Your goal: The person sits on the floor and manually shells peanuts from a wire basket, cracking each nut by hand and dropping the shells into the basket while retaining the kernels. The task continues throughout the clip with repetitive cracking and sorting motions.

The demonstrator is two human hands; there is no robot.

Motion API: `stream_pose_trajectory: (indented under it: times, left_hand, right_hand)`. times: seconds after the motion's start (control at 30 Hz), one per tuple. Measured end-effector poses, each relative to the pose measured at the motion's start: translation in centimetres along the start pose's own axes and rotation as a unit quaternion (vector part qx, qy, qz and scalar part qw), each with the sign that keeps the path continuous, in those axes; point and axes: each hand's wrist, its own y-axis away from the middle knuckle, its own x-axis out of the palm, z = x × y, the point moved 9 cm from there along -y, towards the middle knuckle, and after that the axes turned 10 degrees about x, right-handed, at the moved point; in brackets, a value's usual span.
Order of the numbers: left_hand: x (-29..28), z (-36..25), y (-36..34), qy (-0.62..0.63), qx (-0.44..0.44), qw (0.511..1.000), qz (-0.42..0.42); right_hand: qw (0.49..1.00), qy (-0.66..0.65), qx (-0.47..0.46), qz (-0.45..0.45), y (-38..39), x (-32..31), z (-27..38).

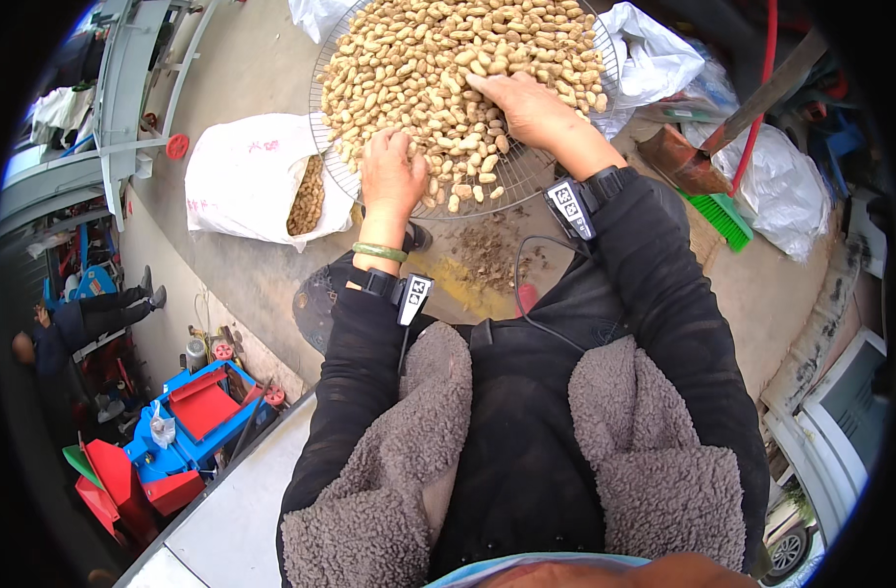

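A heap of unshelled peanuts covers a round wire rack in front of me. At the near left of the rack, my left hand rests on the peanuts with its fingers curled down; whatever lies under them is hidden. A green bangle circles that wrist. Further right, my right hand reaches across the heap, one digit stretched out to the left over the nuts and the others partly hidden. No nut shows gripped in it. Loose peanuts lie on the near wires between both hands.
Left of the rack, a white sack lies with peanuts at its mouth. Dirt crumbs litter the floor below. A rusty shovel, a green brush and plastic bags are at right. A person stands far left, beyond blue-red machinery.
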Motion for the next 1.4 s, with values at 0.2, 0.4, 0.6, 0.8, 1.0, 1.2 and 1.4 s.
stream_pose_trajectory:
  times: [0.2, 0.4, 0.6, 0.8, 1.0, 1.2, 1.4]
  left_hand:
    - [-1.2, 2.4, 1.4, 0.025, -0.016, 0.999, -0.020]
    - [-0.9, 0.7, 1.5, 0.026, 0.002, 0.998, -0.048]
    - [1.7, -4.4, 0.8, -0.006, 0.086, 0.993, 0.075]
    - [0.5, -2.5, 0.9, -0.020, 0.043, 0.995, 0.091]
    - [-1.5, -2.7, 0.9, -0.062, 0.066, 0.996, 0.006]
    - [1.3, -6.0, 0.5, 0.153, 0.096, 0.977, 0.110]
    - [1.6, -5.5, 1.8, 0.135, 0.096, 0.964, 0.206]
  right_hand:
    - [0.999, -0.010, 0.017, -0.032, -0.6, -0.5, 0.2]
    - [0.988, 0.043, -0.101, 0.112, 2.7, 3.1, 5.1]
    - [0.985, 0.152, 0.015, 0.075, 2.3, 0.6, 1.8]
    - [0.987, 0.157, 0.028, -0.003, 2.6, -2.4, 0.8]
    - [0.987, 0.113, -0.079, 0.088, 2.7, 3.1, 4.3]
    - [0.980, 0.092, -0.082, 0.153, 3.0, 4.5, 5.1]
    - [0.961, 0.143, -0.008, 0.235, 2.9, 3.5, 2.2]
